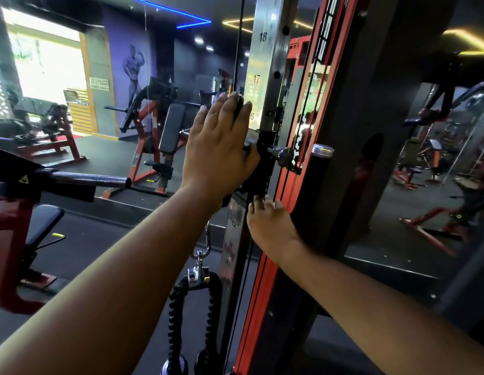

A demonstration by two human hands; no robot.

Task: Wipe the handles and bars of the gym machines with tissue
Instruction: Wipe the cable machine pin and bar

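We see no tissue: left hand [217,147] flat and right hand [269,226] loosely resting on the black sliding pulley carriage [258,169], so wiping looks unstarted here.

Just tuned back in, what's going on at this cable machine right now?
A person stands at the cable machine's numbered upright. The left hand lies flat, fingers straight, on the black pulley carriage, thumb near the adjustment knob. The right hand rests on the column just below, fingers on the carriage's lower edge. No tissue shows in either hand. A black rope handle hangs from the clip beneath.
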